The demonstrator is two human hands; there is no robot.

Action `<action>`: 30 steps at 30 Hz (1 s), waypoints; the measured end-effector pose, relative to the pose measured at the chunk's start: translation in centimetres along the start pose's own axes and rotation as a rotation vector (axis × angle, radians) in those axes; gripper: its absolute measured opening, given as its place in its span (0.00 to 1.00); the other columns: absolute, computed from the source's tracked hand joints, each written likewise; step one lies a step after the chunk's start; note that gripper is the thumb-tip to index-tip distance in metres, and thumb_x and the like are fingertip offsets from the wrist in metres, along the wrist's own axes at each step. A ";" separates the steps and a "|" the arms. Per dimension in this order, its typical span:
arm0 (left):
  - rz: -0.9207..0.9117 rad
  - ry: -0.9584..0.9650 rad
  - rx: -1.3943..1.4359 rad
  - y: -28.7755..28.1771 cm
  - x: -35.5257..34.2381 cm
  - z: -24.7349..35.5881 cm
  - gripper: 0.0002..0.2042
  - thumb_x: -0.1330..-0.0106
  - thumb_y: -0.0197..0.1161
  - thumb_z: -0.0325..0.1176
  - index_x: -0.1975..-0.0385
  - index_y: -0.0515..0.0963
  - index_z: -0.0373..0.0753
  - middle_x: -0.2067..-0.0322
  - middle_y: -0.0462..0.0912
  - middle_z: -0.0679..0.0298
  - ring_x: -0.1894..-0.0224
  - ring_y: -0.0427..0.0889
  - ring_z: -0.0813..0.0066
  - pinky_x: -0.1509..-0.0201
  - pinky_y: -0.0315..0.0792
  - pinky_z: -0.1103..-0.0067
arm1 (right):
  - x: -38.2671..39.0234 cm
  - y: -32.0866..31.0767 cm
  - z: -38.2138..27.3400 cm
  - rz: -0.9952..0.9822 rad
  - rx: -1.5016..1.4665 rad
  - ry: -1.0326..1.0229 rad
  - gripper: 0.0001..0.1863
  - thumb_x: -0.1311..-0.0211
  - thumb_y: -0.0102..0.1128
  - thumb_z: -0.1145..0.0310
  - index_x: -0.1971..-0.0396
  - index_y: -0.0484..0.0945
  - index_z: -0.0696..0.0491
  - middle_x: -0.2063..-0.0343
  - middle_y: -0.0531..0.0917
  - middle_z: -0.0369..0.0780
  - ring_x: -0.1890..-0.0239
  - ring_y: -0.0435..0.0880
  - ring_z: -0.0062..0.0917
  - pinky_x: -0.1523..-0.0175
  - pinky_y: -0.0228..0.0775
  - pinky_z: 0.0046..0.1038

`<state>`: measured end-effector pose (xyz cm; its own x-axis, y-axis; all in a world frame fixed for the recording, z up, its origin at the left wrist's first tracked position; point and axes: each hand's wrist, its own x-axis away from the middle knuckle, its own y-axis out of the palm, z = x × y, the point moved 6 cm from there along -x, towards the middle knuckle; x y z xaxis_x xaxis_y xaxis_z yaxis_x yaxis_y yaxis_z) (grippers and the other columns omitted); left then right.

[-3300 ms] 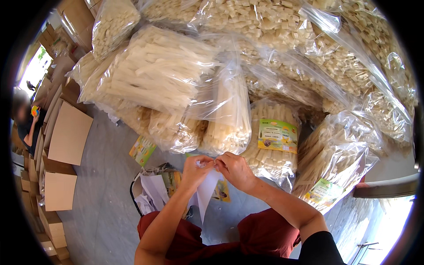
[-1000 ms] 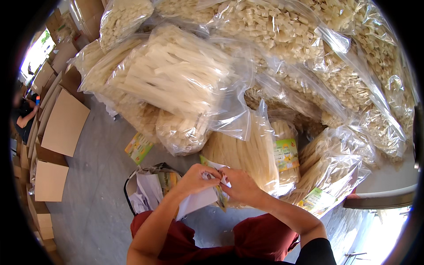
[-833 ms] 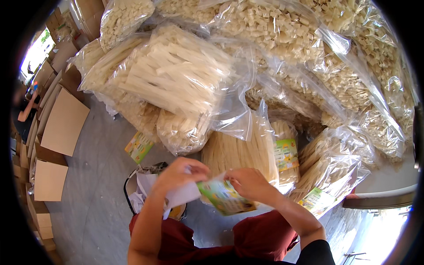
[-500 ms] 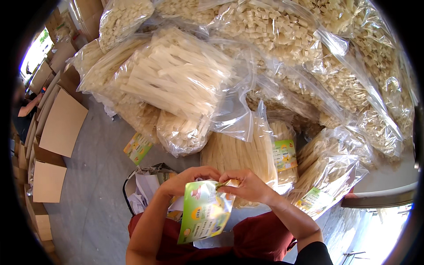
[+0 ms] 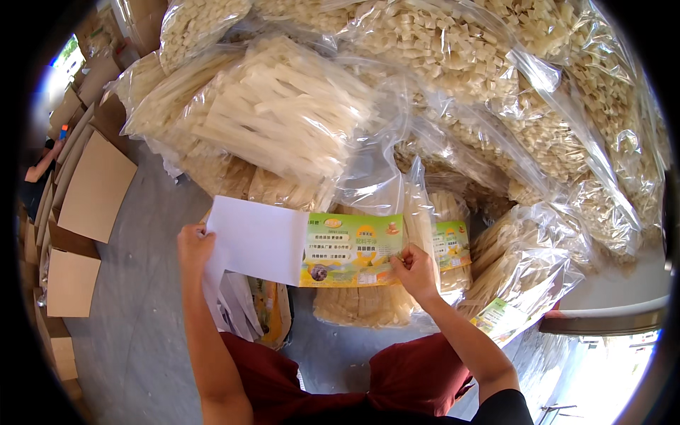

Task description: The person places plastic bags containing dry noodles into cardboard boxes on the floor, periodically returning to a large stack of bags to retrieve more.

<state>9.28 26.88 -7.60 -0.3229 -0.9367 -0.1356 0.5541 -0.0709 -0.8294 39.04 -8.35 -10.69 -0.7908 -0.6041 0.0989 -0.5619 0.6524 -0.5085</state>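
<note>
label sheet (image 5: pixel 350 249) green-yellow printed, white backing (image 5: pixel 256 239) peeled; left hand (image 5: pixel 194 246) grip pinches backing, right hand (image 5: pixel 414 269) grip pinches label.

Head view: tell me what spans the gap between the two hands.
In the head view, a green printed label and its white backing sheet stretch between the left hand and right hand.

Heaped clear bags of pale dried strips and flat cardboard on a grey floor

Large clear bags of dried strips (image 5: pixel 283 113) and cut pieces (image 5: pixel 453 49) pile up ahead; smaller labelled bags (image 5: pixel 524 283) lean lower right, flattened cardboard boxes (image 5: pixel 95 188) stand along the left.
</note>
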 end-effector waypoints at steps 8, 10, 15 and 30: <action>0.070 -0.071 -0.108 -3.7 0.0 1.2 0.10 0.60 0.57 0.31 0.79 0.76 0.31 0.78 0.75 0.44 0.73 0.76 0.48 0.70 0.69 0.67 | -0.4 0.3 1.0 0.083 0.248 -0.084 0.07 0.58 0.58 0.75 0.82 0.69 0.59 0.86 0.75 0.44 0.83 0.75 0.33 0.76 0.65 0.29; 0.030 -0.047 -0.079 -3.2 0.1 2.1 0.10 0.60 0.57 0.31 0.80 0.75 0.31 0.78 0.75 0.44 0.73 0.75 0.48 0.70 0.69 0.67 | -0.5 0.3 1.1 0.074 0.276 -0.034 0.06 0.57 0.58 0.74 0.82 0.70 0.59 0.86 0.75 0.44 0.82 0.75 0.34 0.75 0.65 0.31; 0.123 0.060 0.014 -2.6 0.3 2.8 0.10 0.60 0.57 0.31 0.80 0.75 0.30 0.81 0.74 0.45 0.74 0.75 0.48 0.70 0.68 0.67 | -0.8 0.0 1.1 -0.031 0.591 0.005 0.10 0.56 0.58 0.69 0.80 0.70 0.60 0.84 0.76 0.44 0.79 0.76 0.37 0.71 0.67 0.34; 0.193 -0.031 0.120 -4.3 0.6 2.4 0.08 0.62 0.57 0.29 0.87 0.69 0.31 0.88 0.67 0.49 0.85 0.68 0.62 0.76 0.64 0.71 | -1.6 7.1 2.2 -0.177 0.928 -0.279 0.42 0.45 0.49 0.53 0.41 0.41 0.65 0.40 0.43 0.57 0.35 0.36 0.45 0.36 0.25 0.46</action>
<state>8.54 25.86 -2.87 -0.1792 -0.9467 -0.2676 0.6913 0.0724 -0.7189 36.87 -3.75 -16.34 -0.5611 -0.8225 0.0934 -0.1587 -0.0038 -0.9873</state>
